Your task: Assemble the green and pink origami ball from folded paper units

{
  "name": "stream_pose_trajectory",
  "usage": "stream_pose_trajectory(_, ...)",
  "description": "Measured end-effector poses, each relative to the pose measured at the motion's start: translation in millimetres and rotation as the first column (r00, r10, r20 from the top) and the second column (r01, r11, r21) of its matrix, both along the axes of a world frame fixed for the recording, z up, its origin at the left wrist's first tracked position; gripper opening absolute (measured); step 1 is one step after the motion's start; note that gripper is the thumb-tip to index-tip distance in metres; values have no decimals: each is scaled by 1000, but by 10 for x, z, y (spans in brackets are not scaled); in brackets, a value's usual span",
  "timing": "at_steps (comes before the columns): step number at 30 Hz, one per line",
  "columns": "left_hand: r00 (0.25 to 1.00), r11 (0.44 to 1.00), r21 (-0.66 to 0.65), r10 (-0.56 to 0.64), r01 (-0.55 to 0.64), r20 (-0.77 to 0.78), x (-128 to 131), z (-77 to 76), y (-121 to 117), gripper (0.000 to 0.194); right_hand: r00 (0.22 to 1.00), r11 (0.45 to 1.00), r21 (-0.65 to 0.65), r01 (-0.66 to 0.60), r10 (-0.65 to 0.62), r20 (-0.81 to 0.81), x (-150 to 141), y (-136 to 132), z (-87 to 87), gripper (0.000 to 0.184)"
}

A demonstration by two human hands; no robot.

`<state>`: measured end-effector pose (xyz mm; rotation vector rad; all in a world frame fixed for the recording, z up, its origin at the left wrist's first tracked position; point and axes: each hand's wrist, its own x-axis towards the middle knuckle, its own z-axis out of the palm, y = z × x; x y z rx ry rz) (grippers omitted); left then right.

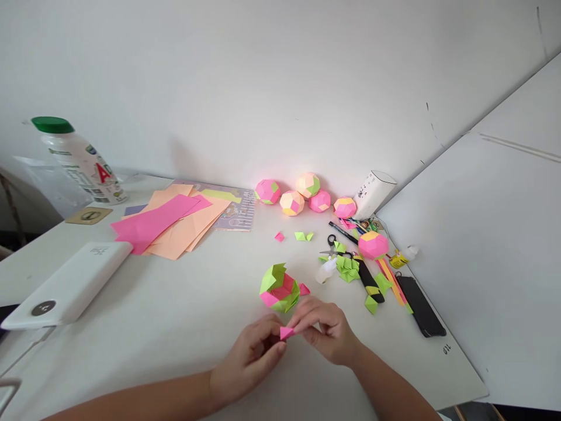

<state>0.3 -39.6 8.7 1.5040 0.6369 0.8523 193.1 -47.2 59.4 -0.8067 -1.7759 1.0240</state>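
Note:
Between the fingertips of my left hand (254,354) and my right hand (326,330) is a small folded pink paper piece (286,332); both hands pinch it low over the white table. Just beyond them sits a partly built green and pink paper ball (279,289) with an opening at its top. Another pink folded piece (304,289) lies at its right side, close to my right fingers. Farther back are one more pink piece (279,236) and small green folded pieces (300,236).
Finished paper balls (292,203) stand along the wall. Scissors (336,248), a glue bottle (326,271), green pieces (348,269) and a black phone (421,305) lie to the right. Paper sheets (175,228), a white power bank (72,286) and a green-capped bottle (81,161) are left.

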Motion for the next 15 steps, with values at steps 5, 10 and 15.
stream_pose_trajectory(5,973,841,-497,-145,216,178,138,-32,-35,35,982,990,112,-81,60,178,-69,-20,64,21)
stream_pose_trajectory(10,973,805,-563,-74,188,219,138,-42,29,32,961,998,45,-48,34,274,9,-16,77,16)
stream_pose_trajectory(15,967,788,-573,-109,225,229,122,-6,60,30,934,993,-64,-101,117,337,93,-35,74,10)
